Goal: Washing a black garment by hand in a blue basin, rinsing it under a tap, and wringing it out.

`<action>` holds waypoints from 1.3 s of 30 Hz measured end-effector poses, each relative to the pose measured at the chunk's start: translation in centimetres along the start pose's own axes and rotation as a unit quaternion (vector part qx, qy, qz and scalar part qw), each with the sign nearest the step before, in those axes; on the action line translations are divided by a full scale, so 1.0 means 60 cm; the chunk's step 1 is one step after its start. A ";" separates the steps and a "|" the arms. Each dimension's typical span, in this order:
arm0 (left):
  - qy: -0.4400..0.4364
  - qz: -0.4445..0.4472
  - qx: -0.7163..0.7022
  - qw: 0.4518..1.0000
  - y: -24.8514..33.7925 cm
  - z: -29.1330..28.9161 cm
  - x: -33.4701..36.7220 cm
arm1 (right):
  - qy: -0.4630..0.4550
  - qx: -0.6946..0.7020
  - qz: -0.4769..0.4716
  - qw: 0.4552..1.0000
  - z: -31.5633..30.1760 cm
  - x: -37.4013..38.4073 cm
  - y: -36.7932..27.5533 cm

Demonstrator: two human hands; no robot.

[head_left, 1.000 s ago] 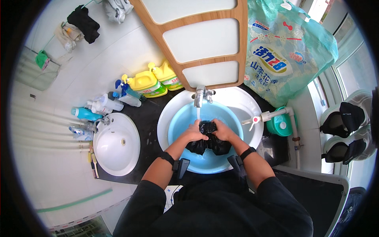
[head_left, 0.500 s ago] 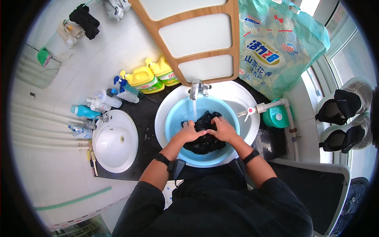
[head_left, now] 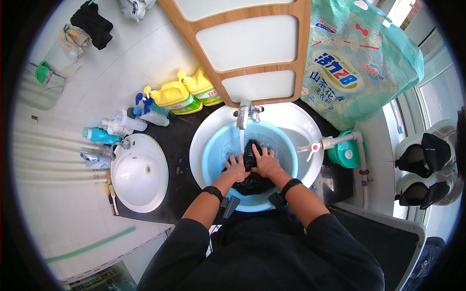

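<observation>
- Left hand [head_left: 236, 169], right hand [head_left: 266, 162]: fingers spread wide, on shiny black fabric bundle [head_left: 252, 186].
- Bundle in round light-blue plastic basin [head_left: 208, 167], toward near rim.
- Silver metal tap [head_left: 243, 117] running; bundle looks wetted, not lifted out.

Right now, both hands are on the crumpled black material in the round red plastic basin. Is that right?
No: the round plastic basin is light blue, not red, as the head view shows. The left hand and right hand are indeed on the crumpled black material in it.
</observation>
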State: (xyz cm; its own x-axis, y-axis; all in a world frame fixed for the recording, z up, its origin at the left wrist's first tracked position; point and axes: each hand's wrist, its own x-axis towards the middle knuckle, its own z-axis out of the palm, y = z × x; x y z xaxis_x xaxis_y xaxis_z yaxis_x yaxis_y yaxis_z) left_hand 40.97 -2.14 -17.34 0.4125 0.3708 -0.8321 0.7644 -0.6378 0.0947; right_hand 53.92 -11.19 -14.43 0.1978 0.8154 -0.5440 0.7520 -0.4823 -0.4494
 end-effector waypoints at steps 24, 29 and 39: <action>-0.073 0.040 -0.343 0.936 -0.005 -0.076 -0.022 | 0.028 0.064 -0.194 0.979 -0.037 -0.130 0.004; 0.004 0.085 -0.140 0.986 0.029 -0.023 -0.016 | -0.162 0.114 -0.128 0.972 -0.071 -0.094 0.004; 0.143 0.092 -0.268 0.948 -0.035 -0.106 -0.161 | -0.029 0.141 -0.062 0.988 0.032 0.008 -0.005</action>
State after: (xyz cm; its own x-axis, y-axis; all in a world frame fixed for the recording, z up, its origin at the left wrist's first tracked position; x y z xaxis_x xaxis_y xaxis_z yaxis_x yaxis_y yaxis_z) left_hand 38.53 -0.12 -6.01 0.6226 0.5031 -0.5994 0.7766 -0.3034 0.5521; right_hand 52.59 -11.23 -15.91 0.0738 0.8581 -0.5081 0.5609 -0.4569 -0.6904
